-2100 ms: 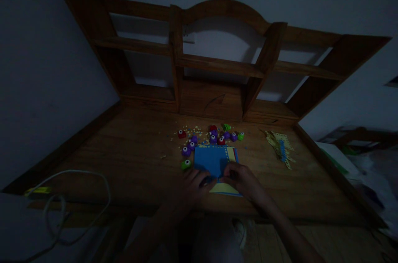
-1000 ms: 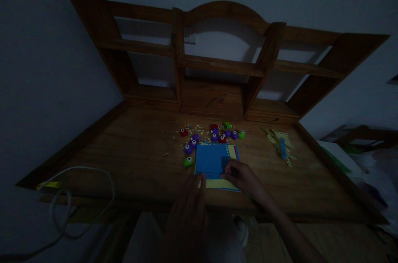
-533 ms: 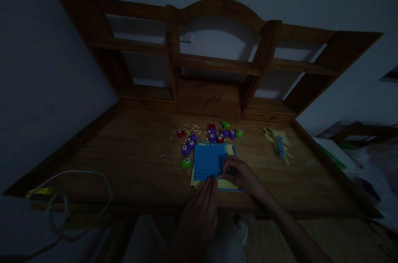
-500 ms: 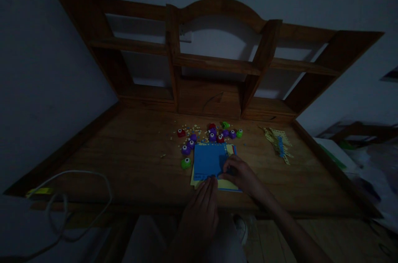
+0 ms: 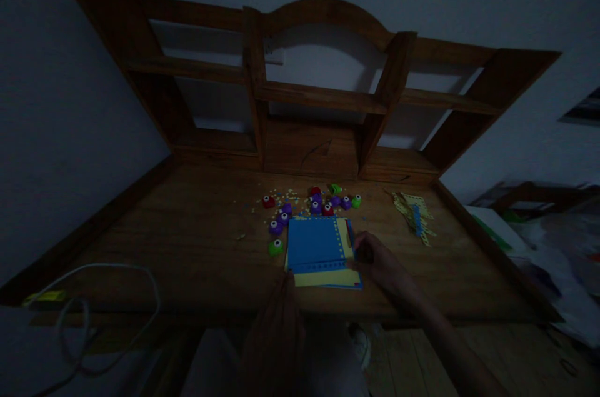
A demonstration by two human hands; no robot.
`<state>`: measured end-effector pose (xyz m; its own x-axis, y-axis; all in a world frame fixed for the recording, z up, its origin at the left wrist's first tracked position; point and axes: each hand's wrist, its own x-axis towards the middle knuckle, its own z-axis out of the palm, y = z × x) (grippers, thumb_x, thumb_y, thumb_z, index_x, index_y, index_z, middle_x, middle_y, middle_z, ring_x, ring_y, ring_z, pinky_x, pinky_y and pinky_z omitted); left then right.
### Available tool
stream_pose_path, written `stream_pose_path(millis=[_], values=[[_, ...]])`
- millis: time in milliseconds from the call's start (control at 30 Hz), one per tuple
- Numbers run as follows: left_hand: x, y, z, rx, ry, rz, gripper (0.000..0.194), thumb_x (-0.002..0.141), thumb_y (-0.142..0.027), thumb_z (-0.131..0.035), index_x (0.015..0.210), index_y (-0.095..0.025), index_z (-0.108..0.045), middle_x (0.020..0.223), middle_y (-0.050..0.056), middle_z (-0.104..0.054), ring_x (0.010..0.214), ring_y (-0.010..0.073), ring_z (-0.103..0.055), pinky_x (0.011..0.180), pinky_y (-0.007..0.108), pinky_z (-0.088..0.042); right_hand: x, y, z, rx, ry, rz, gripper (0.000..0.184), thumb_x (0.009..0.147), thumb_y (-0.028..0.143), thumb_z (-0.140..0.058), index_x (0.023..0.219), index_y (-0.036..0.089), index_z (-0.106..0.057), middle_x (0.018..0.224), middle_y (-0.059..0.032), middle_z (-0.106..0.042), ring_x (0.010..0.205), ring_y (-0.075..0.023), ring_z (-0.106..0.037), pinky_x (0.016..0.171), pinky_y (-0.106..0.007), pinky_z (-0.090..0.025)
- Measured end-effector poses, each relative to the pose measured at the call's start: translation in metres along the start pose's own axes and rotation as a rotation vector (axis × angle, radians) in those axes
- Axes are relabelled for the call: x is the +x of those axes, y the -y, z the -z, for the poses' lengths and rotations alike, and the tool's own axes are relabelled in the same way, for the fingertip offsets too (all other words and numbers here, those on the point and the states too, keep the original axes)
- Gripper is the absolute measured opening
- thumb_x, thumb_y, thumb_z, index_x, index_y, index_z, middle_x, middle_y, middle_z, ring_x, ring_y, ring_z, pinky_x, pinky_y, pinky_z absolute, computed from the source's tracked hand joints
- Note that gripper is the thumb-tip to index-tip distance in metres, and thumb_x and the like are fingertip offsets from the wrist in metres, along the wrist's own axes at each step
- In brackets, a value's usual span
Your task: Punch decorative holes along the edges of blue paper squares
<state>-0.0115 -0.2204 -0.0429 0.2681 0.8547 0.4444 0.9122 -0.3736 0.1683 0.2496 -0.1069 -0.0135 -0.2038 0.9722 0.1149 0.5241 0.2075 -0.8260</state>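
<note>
A blue paper sheet (image 5: pixel 313 239) with holes along its right and lower edges lies on a stack with a yellow sheet (image 5: pixel 323 279). A strip along its lower edge looks folded. My left hand (image 5: pixel 277 325) is open, fingers stretched and close together, their tips touching the sheet's lower left corner. At the lower right corner is my right hand (image 5: pixel 379 262), its fingers curled and its thumb tip on the blue paper. Purple eye-shaped punches (image 5: pixel 284 219), a green punch (image 5: pixel 275 247) and a red punch (image 5: pixel 268 201) lie around the stack.
Small paper bits (image 5: pixel 284 194) are scattered behind the stack. Punched paper strips (image 5: pixel 416 216) lie to the right. A wooden shelf unit (image 5: pixel 323 94) rises at the desk's (image 5: pixel 197 222) back. A white cable (image 5: pixel 154 297) loops at the front left.
My hands have moved apart along the sheet's lower edge, left hand to the left and right hand to the right. The folded strip and the right row of holes are now uncovered.
</note>
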Motion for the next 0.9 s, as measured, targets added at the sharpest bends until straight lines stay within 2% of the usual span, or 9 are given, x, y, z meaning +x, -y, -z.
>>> stream_pose_path(millis=[67,133,200,300,367,500,667,900], values=[[0.003,-0.002,0.007,-0.054,0.022,-0.006,0.068,0.089,-0.012,-0.039,0.153,-0.005,-0.014,0.152,0.015,-0.036,0.140,0.0228,-0.035,0.107,0.035,-0.041,-0.009,0.012,-0.005,0.035,-0.096,0.033,0.029,0.083,0.035,-0.067,0.103,0.022,-0.052,0.097,-0.0038,-0.061,0.087,-0.0205,-0.061,0.074,-0.033,-0.054],[0.008,-0.008,0.010,-0.092,0.064,-0.065,0.069,0.087,-0.010,-0.039,0.153,-0.007,-0.016,0.155,0.012,-0.032,0.142,0.0216,-0.031,0.109,0.034,-0.040,-0.023,0.026,-0.014,-0.037,-0.168,0.109,0.024,0.092,0.030,-0.056,0.115,0.022,-0.052,0.116,-0.0071,-0.062,0.106,-0.0220,-0.061,0.092,-0.039,-0.052],[0.012,-0.014,0.008,-0.114,0.081,-0.135,0.070,0.086,-0.010,-0.039,0.153,-0.007,-0.017,0.156,0.011,-0.030,0.143,0.0224,-0.028,0.110,0.035,-0.038,-0.040,0.035,-0.024,-0.163,-0.086,0.216,0.033,0.095,0.023,-0.047,0.128,0.024,-0.048,0.129,-0.0079,-0.059,0.119,-0.0223,-0.056,0.101,-0.042,-0.048],[0.015,-0.021,-0.001,-0.118,0.089,-0.203,0.070,0.086,-0.012,-0.039,0.152,-0.005,-0.018,0.157,0.013,-0.027,0.144,0.0252,-0.026,0.111,0.038,-0.036,-0.062,0.038,-0.040,-0.397,0.034,0.430,0.050,0.092,0.012,-0.042,0.142,0.020,-0.038,0.140,-0.0100,-0.052,0.131,-0.0244,-0.047,0.108,-0.047,-0.043],[0.016,-0.021,-0.007,-0.100,0.093,-0.230,0.069,0.087,-0.014,-0.039,0.152,-0.004,-0.017,0.157,0.014,-0.025,0.145,0.0268,-0.024,0.113,0.040,-0.034,-0.069,0.034,-0.048,-0.500,0.058,0.481,0.058,0.090,0.008,-0.041,0.147,0.016,-0.031,0.144,-0.0116,-0.049,0.135,-0.0249,-0.042,0.111,-0.050,-0.040],[0.017,-0.019,-0.017,-0.054,0.088,-0.290,0.068,0.090,-0.016,-0.038,0.153,-0.005,-0.015,0.157,0.016,-0.023,0.145,0.0287,-0.022,0.114,0.043,-0.030,-0.071,0.027,-0.055,-0.572,0.031,0.463,0.062,0.089,0.009,-0.041,0.149,0.011,-0.025,0.149,-0.0140,-0.041,0.139,-0.0255,-0.036,0.113,-0.052,-0.038],[0.020,-0.014,-0.022,-0.033,0.086,-0.310,0.068,0.090,-0.018,-0.039,0.153,-0.006,-0.015,0.156,0.016,-0.025,0.144,0.0283,-0.027,0.111,0.041,-0.035,-0.071,0.028,-0.059,-0.594,0.005,0.403,0.061,0.091,0.012,-0.042,0.150,0.012,-0.025,0.149,-0.0147,-0.041,0.139,-0.0265,-0.037,0.110,-0.049,-0.043],[0.014,0.007,-0.002,0.006,0.050,-0.202,0.070,0.085,-0.014,-0.042,0.152,-0.005,-0.020,0.153,0.014,-0.036,0.138,0.0235,-0.038,0.107,0.034,-0.039,-0.071,0.040,-0.057,-0.564,-0.028,0.305,0.054,0.093,0.014,-0.041,0.147,0.015,-0.032,0.143,-0.0127,-0.049,0.135,-0.0249,-0.044,0.108,-0.046,-0.046]])
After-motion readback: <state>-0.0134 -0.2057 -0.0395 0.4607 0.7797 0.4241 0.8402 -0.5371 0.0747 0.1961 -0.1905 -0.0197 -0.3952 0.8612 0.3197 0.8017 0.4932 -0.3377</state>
